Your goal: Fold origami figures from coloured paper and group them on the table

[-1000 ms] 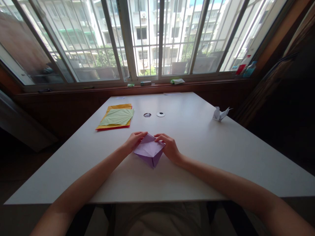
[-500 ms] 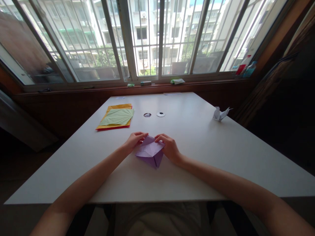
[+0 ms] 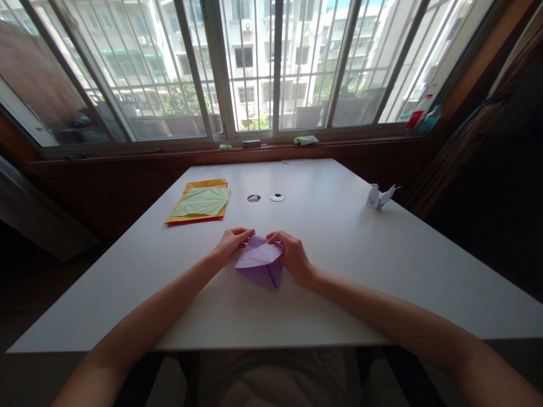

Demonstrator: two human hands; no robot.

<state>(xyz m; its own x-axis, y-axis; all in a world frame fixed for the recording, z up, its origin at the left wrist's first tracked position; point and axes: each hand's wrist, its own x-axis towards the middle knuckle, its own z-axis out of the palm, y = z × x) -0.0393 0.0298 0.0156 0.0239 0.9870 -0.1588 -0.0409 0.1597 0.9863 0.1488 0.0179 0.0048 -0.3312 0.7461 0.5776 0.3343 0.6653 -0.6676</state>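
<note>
A partly folded sheet of purple origami paper point(image 3: 259, 259) is held just above or on the white table point(image 3: 339, 294), near its front middle. Its upper flap is pale and raised; the darker folded layers point down toward me. My left hand point(image 3: 231, 243) pinches the paper's far left edge between thumb and fingers. On the right edge, my right hand point(image 3: 292, 253) is closed, its fingertips resting over the top of the flap and its thumb hidden behind the paper.
Light green paper point(image 3: 201, 202) lies on orange and red sheets point(image 3: 218, 183) at the left. A white folded paper crane point(image 3: 379, 196) stands near the right edge. Two round cable holes point(image 3: 277, 197) are set in the tabletop. Behind is a sill point(image 3: 190, 152) below barred windows.
The purple paper's lower point has swung slightly to the right, and its raised flap has tilted. Both hands stay almost in the same place, still holding it.
</note>
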